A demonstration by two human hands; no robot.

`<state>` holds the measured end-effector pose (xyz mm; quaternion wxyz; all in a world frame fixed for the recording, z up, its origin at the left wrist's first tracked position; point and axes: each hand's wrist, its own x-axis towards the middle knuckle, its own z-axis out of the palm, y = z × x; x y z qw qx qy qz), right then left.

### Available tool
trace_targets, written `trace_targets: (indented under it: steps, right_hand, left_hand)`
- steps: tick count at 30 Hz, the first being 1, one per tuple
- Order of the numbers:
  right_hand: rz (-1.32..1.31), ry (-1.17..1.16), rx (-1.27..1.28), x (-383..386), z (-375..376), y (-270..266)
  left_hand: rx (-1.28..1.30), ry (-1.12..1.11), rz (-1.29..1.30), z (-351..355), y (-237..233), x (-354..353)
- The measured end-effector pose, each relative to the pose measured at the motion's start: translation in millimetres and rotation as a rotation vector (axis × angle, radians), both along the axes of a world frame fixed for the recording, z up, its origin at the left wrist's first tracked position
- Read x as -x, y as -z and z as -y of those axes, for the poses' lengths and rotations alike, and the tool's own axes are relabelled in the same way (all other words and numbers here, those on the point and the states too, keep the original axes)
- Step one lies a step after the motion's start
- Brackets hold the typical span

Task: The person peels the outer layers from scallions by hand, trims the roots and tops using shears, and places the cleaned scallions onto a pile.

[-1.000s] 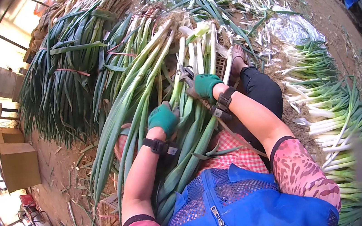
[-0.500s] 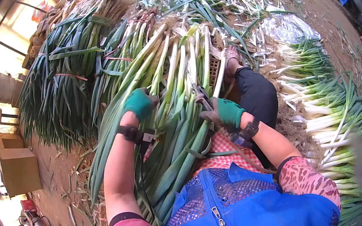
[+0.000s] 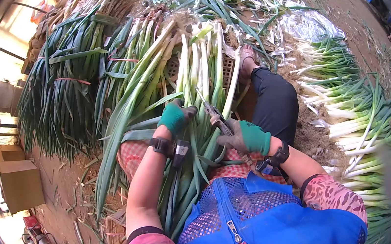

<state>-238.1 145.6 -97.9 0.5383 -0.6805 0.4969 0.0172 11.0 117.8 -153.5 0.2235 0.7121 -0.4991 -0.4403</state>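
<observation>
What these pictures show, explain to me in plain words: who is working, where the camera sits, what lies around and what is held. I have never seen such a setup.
There is no robot here: a person in green-and-grey gloves is working, seen from a camera worn on the head that looks down past the blue vest. So the left hand is on the picture's left. Each wrist wears a dark strap.

Long green onions lie across the lap, white ends away from the body. The right hand holds a slim tool pointing at them. The left hand is at their leaves; its grip is unclear.

To the left is a big tied bundle; to the right, a long row of onions lies on the ground.
</observation>
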Motion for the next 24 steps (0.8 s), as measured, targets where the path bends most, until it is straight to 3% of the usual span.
trace_targets:
  steps: [6, 14, 17, 20, 21, 24]
  right_hand:
    - [-0.037, -0.091, -0.011, -7.3, -0.9, -12.7]
    - [-0.146, -0.009, 0.146, -45.3, 64.0, 30.6]
    - [-0.097, -0.146, 0.292, -57.8, 107.1, 78.7]
    - [-0.122, 0.033, 0.263, -78.3, 126.6, 42.9]
    - [-0.127, -0.055, 0.341, -82.1, 145.3, 73.0]
    - [-0.105, -0.086, 0.340, -82.9, 160.4, 96.9]
  left_hand:
    - [-0.027, -0.006, 0.006, -6.8, -9.4, -0.7]
    - [-0.055, 0.053, 0.086, -10.1, -7.9, 5.2]
    - [-0.097, 0.056, 0.061, -12.0, 1.7, 5.6]
    - [-0.101, 0.060, 0.085, -13.6, 3.5, 5.3]
    - [-0.104, 0.061, 0.089, -14.4, 1.9, 5.7]
    - [-0.106, 0.042, 0.093, -15.6, -3.7, 7.7]
